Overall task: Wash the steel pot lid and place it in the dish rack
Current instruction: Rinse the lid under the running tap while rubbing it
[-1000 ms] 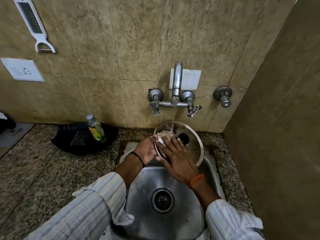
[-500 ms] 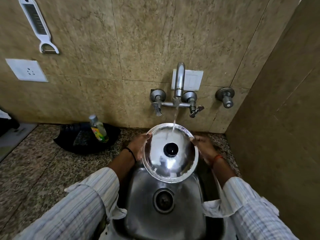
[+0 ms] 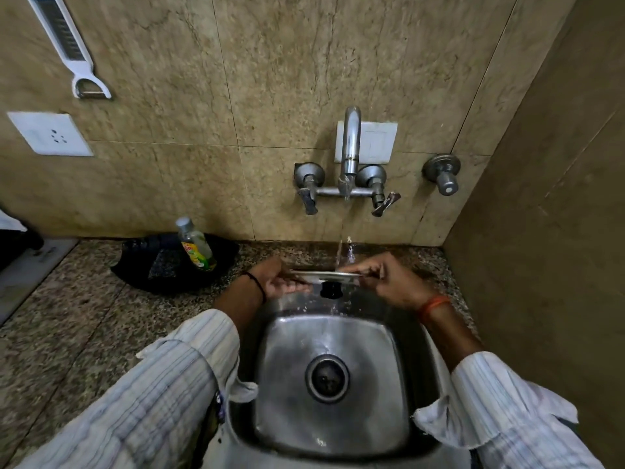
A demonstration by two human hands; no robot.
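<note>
1. Speckled granite counter (image 3: 67,319) runs under a wall of beige marbled tiles.
2. Brushed steel sink (image 3: 382,350), square with rounded corners, has a round drain (image 3: 327,378) at its centre.
3. Steel pot lid (image 3: 324,274) is held edge-on over the back of the sink, black knob (image 3: 330,290) pointing down, under a thin stream from the chrome tap (image 3: 350,143).
4. Left hand (image 3: 275,280) pinches the lid's left rim, fingers closed on it.
5. Right hand (image 3: 389,277) clamps the right rim likewise.
6. Clear soap bottle (image 3: 196,243) leans in a black tray (image 3: 142,265) to the left.
</note>
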